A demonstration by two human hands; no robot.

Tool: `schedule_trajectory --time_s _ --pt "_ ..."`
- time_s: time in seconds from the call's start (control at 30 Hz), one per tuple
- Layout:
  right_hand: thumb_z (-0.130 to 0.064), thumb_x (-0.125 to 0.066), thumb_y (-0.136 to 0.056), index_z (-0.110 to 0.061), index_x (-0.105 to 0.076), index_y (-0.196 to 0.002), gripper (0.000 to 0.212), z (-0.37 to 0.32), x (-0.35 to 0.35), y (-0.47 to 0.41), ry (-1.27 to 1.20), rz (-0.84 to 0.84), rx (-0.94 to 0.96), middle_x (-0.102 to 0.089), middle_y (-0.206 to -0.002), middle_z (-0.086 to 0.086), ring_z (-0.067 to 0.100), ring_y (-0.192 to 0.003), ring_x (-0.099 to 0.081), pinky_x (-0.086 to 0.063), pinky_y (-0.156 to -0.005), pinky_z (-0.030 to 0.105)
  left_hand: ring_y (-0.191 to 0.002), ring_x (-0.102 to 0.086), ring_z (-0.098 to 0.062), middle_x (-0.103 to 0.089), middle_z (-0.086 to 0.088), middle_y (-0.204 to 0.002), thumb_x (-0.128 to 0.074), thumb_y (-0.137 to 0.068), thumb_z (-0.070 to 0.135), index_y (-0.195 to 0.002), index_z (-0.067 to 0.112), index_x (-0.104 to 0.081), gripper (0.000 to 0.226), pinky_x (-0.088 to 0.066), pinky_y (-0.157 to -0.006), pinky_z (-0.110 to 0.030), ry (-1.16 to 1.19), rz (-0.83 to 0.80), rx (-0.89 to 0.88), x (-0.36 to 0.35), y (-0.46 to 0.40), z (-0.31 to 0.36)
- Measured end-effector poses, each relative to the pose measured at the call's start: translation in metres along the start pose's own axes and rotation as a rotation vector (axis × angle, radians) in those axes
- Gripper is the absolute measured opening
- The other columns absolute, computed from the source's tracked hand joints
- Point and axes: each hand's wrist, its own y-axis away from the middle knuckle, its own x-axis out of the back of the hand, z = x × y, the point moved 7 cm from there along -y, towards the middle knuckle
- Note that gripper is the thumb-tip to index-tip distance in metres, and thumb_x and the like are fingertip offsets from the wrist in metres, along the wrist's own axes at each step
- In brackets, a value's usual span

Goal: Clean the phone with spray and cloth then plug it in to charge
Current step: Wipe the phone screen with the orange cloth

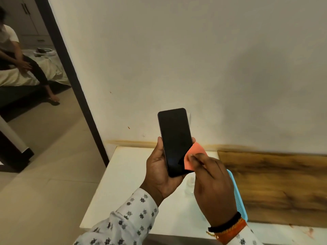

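White table (pixel 123 183) — one phone (pixel 174 140), one cloth (pixel 194 157).

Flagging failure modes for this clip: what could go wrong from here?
1. The left hand grips only the phone's lower half, held in the air; wiping pressure might tip or drop it.
2. The right hand pinches a small orange cloth at the screen's lower right edge, so the upper screen may go unwiped.
3. No charger is in view.

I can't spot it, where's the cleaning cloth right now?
In the head view, low centre: the orange cloth is pinched by the right hand against the phone's lower right edge.
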Motion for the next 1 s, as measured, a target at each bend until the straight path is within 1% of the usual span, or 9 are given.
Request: schedule_trajectory --time_s 0.17,0.23,0.3,0.43,0.53,0.6,0.7,0.87,1.0 --pt "-0.009 -0.071 -0.082 -0.002 -0.070 -0.113 0.031 -0.006 0.002 -0.028 -0.035 0.064 0.021 -0.071 -0.110 0.018 0.035 -0.095 -0.068 -0.053 -0.087 0.044 -0.125 -0.056 -0.036 -0.052 -0.020 -0.144 -0.047 -0.093 0.056 -0.141 0.011 -0.052 0.066 -0.047 -0.104 -0.049 -0.034 0.089 0.027 0.009 0.006 -0.011" --pt "-0.009 -0.074 -0.080 -0.003 -0.070 -0.113 0.034 -0.012 0.000 -0.038 -0.037 0.058 0.046 -0.070 -0.111 0.017 0.035 -0.096 -0.067 -0.053 -0.088 0.044 -0.125 -0.056 -0.035 -0.056 -0.019 -0.140 -0.051 -0.091 0.055 -0.138 0.012 -0.056 0.064 -0.045 -0.107 -0.047 -0.064 0.121 0.021 0.012 0.007 -0.012" --pt "-0.008 -0.078 -0.076 -0.003 -0.070 -0.112 0.037 -0.020 -0.004 -0.045 -0.036 0.051 0.082 -0.070 -0.112 0.016 0.035 -0.098 -0.067 -0.053 -0.089 0.044 -0.122 -0.060 -0.033 -0.065 -0.016 -0.130 -0.058 -0.088 0.051 -0.131 0.012 -0.063 0.059 -0.048 -0.104 -0.044 -0.084 0.129 0.019 0.011 0.007 -0.011" --pt "-0.012 -0.065 -0.086 -0.003 -0.071 -0.112 0.028 -0.042 -0.004 -0.058 -0.019 0.087 0.197 -0.069 -0.114 0.015 0.034 -0.099 -0.067 -0.053 -0.088 0.042 -0.119 -0.063 -0.030 -0.065 -0.013 -0.130 -0.075 -0.080 0.040 -0.131 0.009 -0.063 0.061 -0.054 -0.096 -0.038 -0.080 0.118 0.050 0.010 0.010 -0.013" --pt "-0.015 -0.066 -0.087 -0.005 -0.071 -0.113 0.028 -0.051 -0.005 -0.067 -0.009 0.101 0.261 -0.070 -0.114 0.013 0.032 -0.099 -0.067 -0.056 -0.086 0.043 -0.111 -0.066 -0.025 -0.068 -0.009 -0.122 -0.069 -0.084 0.034 -0.125 0.010 -0.067 0.047 -0.055 -0.092 -0.035 -0.042 0.106 0.069 0.014 0.011 -0.019" --pt "-0.014 -0.066 -0.087 -0.005 -0.071 -0.112 0.028 -0.051 -0.005 -0.075 -0.015 0.105 0.272 -0.071 -0.113 0.013 0.032 -0.099 -0.067 -0.056 -0.085 0.043 -0.108 -0.068 -0.026 -0.070 -0.010 -0.119 -0.062 -0.088 0.040 -0.120 0.013 -0.071 0.043 -0.055 -0.091 -0.036 -0.038 0.137 0.072 0.020 0.011 -0.022" --pt "-0.013 -0.075 -0.080 -0.005 -0.071 -0.110 0.032 -0.047 -0.006 -0.084 -0.004 0.090 0.257 -0.071 -0.111 0.013 0.033 -0.098 -0.068 -0.057 -0.082 0.045 -0.104 -0.070 -0.031 -0.072 -0.015 -0.116 -0.050 -0.091 0.051 -0.114 0.013 -0.074 0.050 -0.059 -0.083 -0.041 -0.043 0.140 0.057 0.026 0.008 -0.023" --pt "-0.013 -0.074 -0.080 -0.006 -0.071 -0.110 0.031 -0.038 -0.006 -0.087 0.003 0.078 0.235 -0.071 -0.112 0.011 0.032 -0.100 -0.067 -0.055 -0.086 0.045 -0.114 -0.065 -0.033 -0.067 -0.016 -0.126 -0.062 -0.087 0.050 -0.124 0.016 -0.069 0.051 -0.055 -0.089 -0.045 -0.075 0.116 0.047 0.020 0.006 -0.020" --pt "-0.020 -0.055 -0.093 -0.007 -0.071 -0.110 0.027 -0.029 0.001 -0.090 0.013 0.131 0.226 -0.071 -0.112 0.011 0.032 -0.100 -0.066 -0.052 -0.092 0.043 -0.121 -0.061 -0.033 -0.065 -0.015 -0.131 -0.070 -0.084 0.047 -0.128 0.016 -0.066 0.054 -0.050 -0.096 -0.046 -0.078 0.068 0.033 0.014 0.005 -0.019"
